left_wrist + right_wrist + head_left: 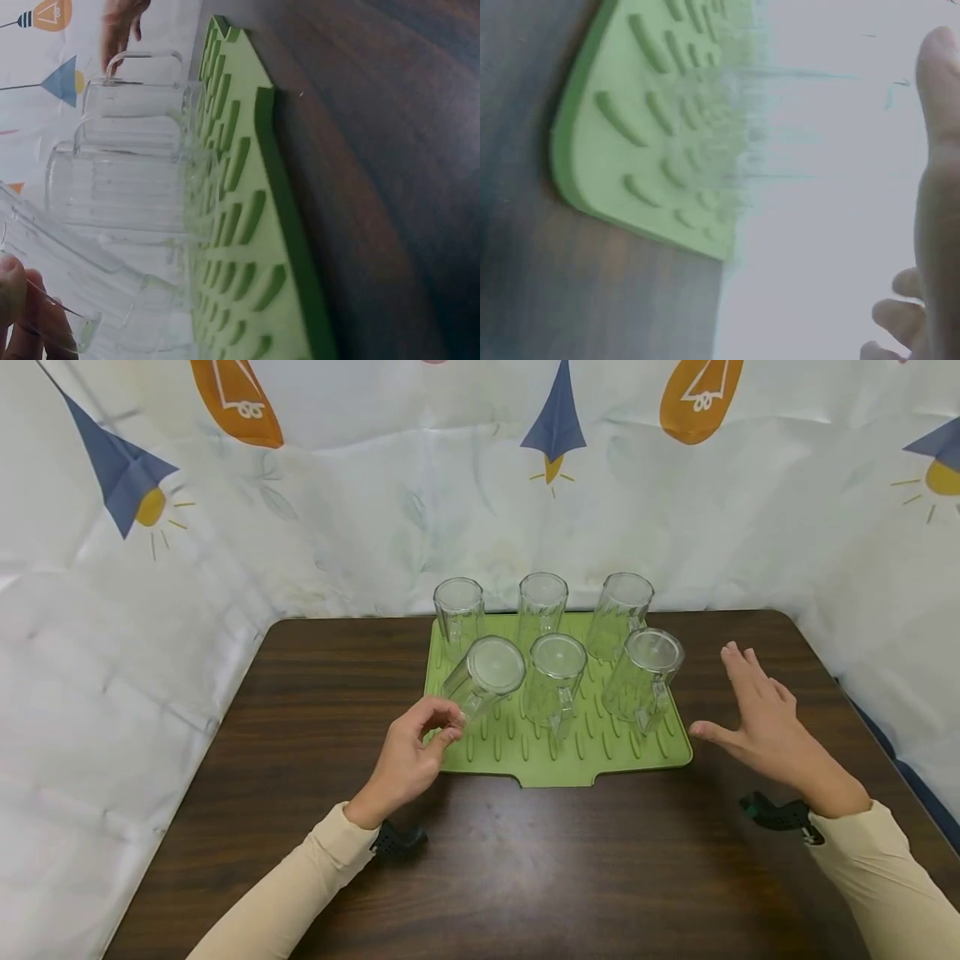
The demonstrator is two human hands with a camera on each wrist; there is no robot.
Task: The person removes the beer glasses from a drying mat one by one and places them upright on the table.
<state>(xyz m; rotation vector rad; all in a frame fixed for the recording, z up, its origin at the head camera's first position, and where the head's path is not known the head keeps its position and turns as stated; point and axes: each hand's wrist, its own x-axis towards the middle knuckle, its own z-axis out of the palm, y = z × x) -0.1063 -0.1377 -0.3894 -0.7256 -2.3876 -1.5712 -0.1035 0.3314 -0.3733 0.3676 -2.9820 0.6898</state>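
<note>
Several clear glass mugs stand upside down in two rows on a green drying mat (555,768). At the front left, a glass mug (491,668) leans over to the right, and my left hand (412,747) pinches its handle between thumb and fingers. The left wrist view shows those fingers (30,319) at the handle of the tilted mug. Beside it are the front middle mug (558,660) and the front right mug (651,656). My right hand (765,722) hovers right of the mat with fingers spread and nothing in it.
Behind are the back left mug (459,602), back middle mug (543,593) and back right mug (626,597), close to the front row. The dark wooden table (337,677) ends at a white patterned curtain (375,510).
</note>
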